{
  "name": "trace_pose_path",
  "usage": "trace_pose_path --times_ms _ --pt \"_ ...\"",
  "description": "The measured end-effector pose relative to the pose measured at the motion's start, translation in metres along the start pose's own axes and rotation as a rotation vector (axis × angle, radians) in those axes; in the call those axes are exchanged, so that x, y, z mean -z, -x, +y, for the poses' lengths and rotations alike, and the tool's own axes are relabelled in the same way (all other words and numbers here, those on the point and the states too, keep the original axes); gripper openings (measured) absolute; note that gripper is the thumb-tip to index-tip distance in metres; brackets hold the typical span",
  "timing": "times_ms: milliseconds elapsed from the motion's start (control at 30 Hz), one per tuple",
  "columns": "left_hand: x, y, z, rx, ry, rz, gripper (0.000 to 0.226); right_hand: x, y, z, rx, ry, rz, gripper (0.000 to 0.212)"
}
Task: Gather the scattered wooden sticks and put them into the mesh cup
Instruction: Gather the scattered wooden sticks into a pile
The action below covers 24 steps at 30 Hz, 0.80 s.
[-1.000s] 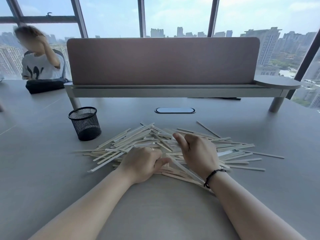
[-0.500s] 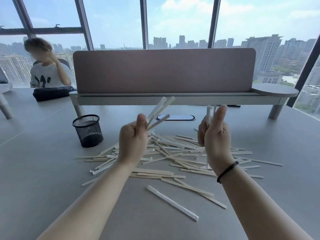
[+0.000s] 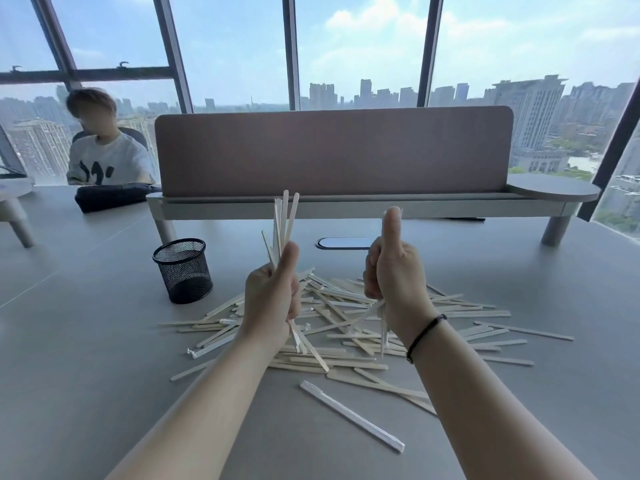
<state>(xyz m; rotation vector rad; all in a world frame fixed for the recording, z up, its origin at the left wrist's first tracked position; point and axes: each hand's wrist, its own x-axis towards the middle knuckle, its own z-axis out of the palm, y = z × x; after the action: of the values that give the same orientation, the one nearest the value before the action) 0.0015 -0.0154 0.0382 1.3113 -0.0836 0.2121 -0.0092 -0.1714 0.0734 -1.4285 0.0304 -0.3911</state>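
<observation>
A heap of pale wooden sticks [image 3: 349, 327] lies scattered on the grey table [image 3: 86, 341]. My left hand [image 3: 273, 299] is raised above the heap and grips a bundle of sticks [image 3: 284, 223] held nearly upright, their ends poking out above and below the fist. My right hand [image 3: 394, 271] is raised beside it, thumb up, gripping a few sticks [image 3: 382, 323] whose lower ends hang below the fist. The black mesh cup [image 3: 183, 270] stands upright to the left of the heap, apart from both hands. One paper-wrapped stick [image 3: 351, 415] lies alone near me.
A pink divider panel [image 3: 332, 150] on a raised shelf [image 3: 346, 206] crosses the table's far side. A cable port [image 3: 343, 243] sits behind the heap. A person [image 3: 104, 150] sits at the far left behind a dark bag [image 3: 114, 197]. Windows lie beyond.
Both hands went from pressing into the heap to lifting sticks off the table. In the last half second the left bundle turned more upright and the hands stayed raised.
</observation>
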Motion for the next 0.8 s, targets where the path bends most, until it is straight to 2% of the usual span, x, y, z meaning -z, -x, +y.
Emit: trace_pose_path --times_ms 133,267,333,400,500,667,800 --pt "-0.001 -0.009 0.013 -0.058 -0.003 -0.029 0.063 0.006 -0.002 -0.021 -0.019 -0.05 0.002 0.072" --pt "-0.005 -0.015 0.021 -0.15 -0.261 -0.11 0.051 0.002 -0.011 -0.044 -0.11 0.101 -0.092 0.07" --pt "-0.009 -0.011 0.01 -0.121 -0.341 -0.166 0.054 -0.007 -0.017 -0.044 -0.138 0.247 -0.152 0.07" --pt "-0.013 -0.003 -0.003 -0.097 -0.375 -0.159 0.066 -0.018 -0.02 -0.036 -0.169 0.334 -0.189 0.07" --pt "-0.015 0.005 -0.014 -0.114 -0.317 -0.087 0.079 -0.026 -0.022 -0.019 -0.218 0.287 -0.175 0.069" --pt "-0.01 0.019 -0.024 -0.2 -0.329 -0.09 0.072 -0.03 -0.019 -0.012 -0.148 0.209 -0.13 0.068" --pt "-0.006 0.032 -0.045 -0.168 -0.4 -0.115 0.067 -0.028 -0.016 -0.006 -0.056 0.184 -0.143 0.065"
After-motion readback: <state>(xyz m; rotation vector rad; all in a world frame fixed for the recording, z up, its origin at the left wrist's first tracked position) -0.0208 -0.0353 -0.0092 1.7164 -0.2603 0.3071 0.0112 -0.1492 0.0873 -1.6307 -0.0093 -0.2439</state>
